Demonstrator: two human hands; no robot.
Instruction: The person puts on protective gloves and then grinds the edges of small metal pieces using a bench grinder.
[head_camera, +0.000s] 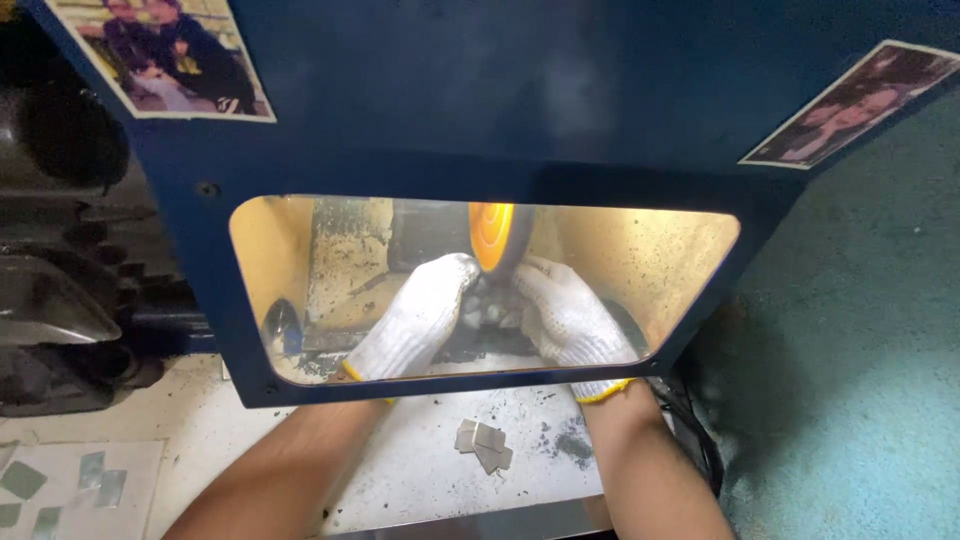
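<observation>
Both hands wear white knitted gloves with yellow cuffs and reach through the window of a dark blue guard hood (480, 160) toward an orange wheel (497, 236) standing upright at the back of the lit enclosure; the left hand (418, 318) comes in from the left with its fingers curled just below and left of the wheel; the right hand (567, 318) comes in from the right, its fingers bent toward the same spot; the fingertips of the two hands nearly meet under the wheel's rim, closed in around something small and dark there, but what each grip has hold of, and how tightly, cannot be told through the window; a small heap of flat grey square pieces (484, 446) lies on the white, soot-speckled bench (420, 470) between the forearms, near its front edge; more flat grey pieces (60, 488) lie at the bench's front left corner; two photographs are stuck to the hood, one at its upper left (165, 55), one at its upper right (855, 105).
</observation>
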